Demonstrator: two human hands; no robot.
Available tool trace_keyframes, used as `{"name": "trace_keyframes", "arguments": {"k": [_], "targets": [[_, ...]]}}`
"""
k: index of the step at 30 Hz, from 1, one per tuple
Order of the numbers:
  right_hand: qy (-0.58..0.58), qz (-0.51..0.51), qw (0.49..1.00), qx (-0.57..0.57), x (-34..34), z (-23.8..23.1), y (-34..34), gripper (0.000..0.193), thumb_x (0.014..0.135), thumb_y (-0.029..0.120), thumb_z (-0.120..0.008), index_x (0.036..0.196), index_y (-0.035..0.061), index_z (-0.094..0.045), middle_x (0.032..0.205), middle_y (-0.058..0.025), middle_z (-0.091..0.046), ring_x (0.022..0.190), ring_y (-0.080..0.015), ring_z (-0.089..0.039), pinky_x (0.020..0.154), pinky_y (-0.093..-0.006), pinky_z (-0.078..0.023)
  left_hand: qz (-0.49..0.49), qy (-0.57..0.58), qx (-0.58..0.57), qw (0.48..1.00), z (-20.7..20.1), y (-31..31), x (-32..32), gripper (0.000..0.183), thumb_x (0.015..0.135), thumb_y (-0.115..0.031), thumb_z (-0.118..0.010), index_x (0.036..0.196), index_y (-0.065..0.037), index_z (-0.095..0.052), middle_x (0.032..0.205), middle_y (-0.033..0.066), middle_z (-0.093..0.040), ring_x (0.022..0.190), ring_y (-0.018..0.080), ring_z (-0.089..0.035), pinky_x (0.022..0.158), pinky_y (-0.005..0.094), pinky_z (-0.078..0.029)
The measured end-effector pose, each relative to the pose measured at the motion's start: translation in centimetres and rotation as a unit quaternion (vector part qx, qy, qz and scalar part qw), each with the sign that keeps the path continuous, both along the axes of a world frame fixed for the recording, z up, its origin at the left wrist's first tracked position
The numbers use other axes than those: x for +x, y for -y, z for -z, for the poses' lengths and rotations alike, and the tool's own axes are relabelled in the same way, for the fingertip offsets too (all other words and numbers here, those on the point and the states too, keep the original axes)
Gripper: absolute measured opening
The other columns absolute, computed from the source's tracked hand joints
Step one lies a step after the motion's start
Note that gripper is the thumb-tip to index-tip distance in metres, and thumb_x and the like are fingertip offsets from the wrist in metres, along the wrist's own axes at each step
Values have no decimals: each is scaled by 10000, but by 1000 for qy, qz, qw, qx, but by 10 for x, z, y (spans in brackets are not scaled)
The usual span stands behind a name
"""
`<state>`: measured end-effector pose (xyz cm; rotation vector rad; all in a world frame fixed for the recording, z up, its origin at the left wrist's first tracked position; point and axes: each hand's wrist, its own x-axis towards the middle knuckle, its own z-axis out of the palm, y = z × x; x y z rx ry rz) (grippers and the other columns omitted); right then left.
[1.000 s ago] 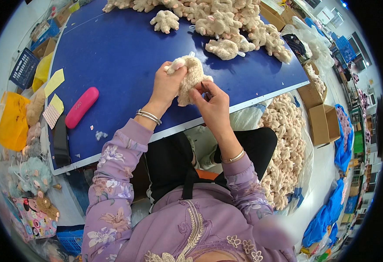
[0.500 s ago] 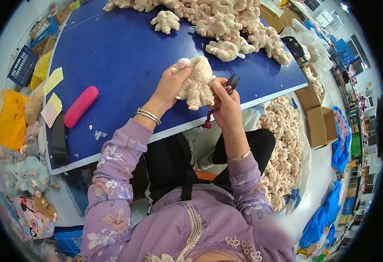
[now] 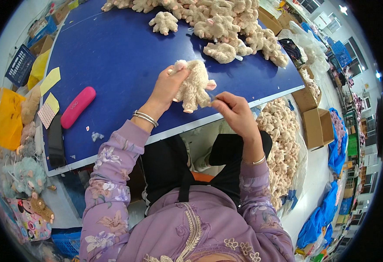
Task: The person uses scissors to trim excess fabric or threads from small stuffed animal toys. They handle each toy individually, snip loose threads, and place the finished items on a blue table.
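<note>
Above the front of the blue table, my left hand is closed round a cream plush animal near its head. The toy has fuzzy fur, stubby legs and a pink-lined ear that sticks out on the right. Beside its lower right leg, my right hand is closed, with thumb and forefinger pinched together. A small greyish bit shows at those fingertips, too small to name. I cannot see the dark-bladed scissors now; the hand may hide them.
More cream plush animals are heaped along the table's far side. On the left lie a pink case, a black phone-like object and yellow paper. A large bag of plush pieces and an open carton stand right.
My right hand has moved right and slightly down, turning so that its fingertips point at the toy's leg. The scissor blades are no longer visible. The toy's pink-lined ear now shows.
</note>
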<state>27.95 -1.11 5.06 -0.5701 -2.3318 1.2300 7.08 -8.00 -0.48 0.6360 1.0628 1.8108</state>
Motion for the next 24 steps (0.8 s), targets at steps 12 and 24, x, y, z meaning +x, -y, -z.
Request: {"name": "trace_keyframes", "arguments": {"k": [12, 24], "targets": [[23, 33, 997, -71, -4, 2, -3, 270, 911, 229, -656, 871, -38, -650, 603, 35, -465, 578, -40, -404, 493, -238, -338, -21, -66, 3, 998, 0, 0, 3, 170, 929, -103, -562, 1072, -18, -598, 979, 39, -636, 872, 111, -620, 761, 270, -514], [87, 28, 990, -112, -14, 6, 13, 278, 883, 226, -686, 848, -47, -645, 627, 26, -492, 578, -54, -401, 495, -250, -338, -9, -38, 9, 999, -2, 2, 5, 160, 929, -94, -554, 1057, -14, -604, 972, 41, -638, 860, 109, -625, 747, 266, -517]]}}
